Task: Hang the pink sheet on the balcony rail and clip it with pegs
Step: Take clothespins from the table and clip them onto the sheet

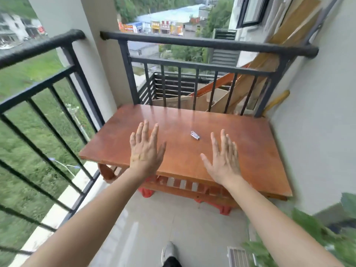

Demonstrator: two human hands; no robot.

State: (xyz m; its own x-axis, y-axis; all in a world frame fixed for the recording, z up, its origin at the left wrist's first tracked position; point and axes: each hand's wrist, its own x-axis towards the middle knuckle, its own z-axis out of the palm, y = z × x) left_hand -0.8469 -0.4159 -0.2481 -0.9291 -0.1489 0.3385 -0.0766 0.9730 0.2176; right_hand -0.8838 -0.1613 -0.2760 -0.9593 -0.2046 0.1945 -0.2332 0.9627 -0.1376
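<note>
Reddish-brown wood fills the middle of the head view: a low table (pixel 248 151) stands in the corner of the balcony, pushed up near the black metal rail (pixel 208 44). The rail's top bar runs across the far side, and a second stretch runs along the left. The person's left hand (pixel 145 149) and right hand (pixel 224 158) are both stretched out over the tabletop, backs up, fingers straight and spread. They hold nothing. Whether the palms touch the wood or hover above it cannot be told.

Between the hands, nearer the right one, lies a small silvery metal piece (pixel 195 135). It may be a peg, but it is too small to say for sure. The pink sheet is nowhere in view, and nothing hangs on the rail. Wooden planks (pixel 289 35) lean on the wall beyond the rail, green leaves (pixel 308 234) crowd the lower right corner, and a grey shoe (pixel 169 251) shows on the tiled floor.

The task looks barely begun, so the step in hand is most likely to fetch the sheet. To do it well, the person would probably bring the sheet to the long top bar and drape it with a similar fall on both sides, smoothing it flat. Clipping near each end first seems wise, since a loose sheet could slide off over the open drop.
</note>
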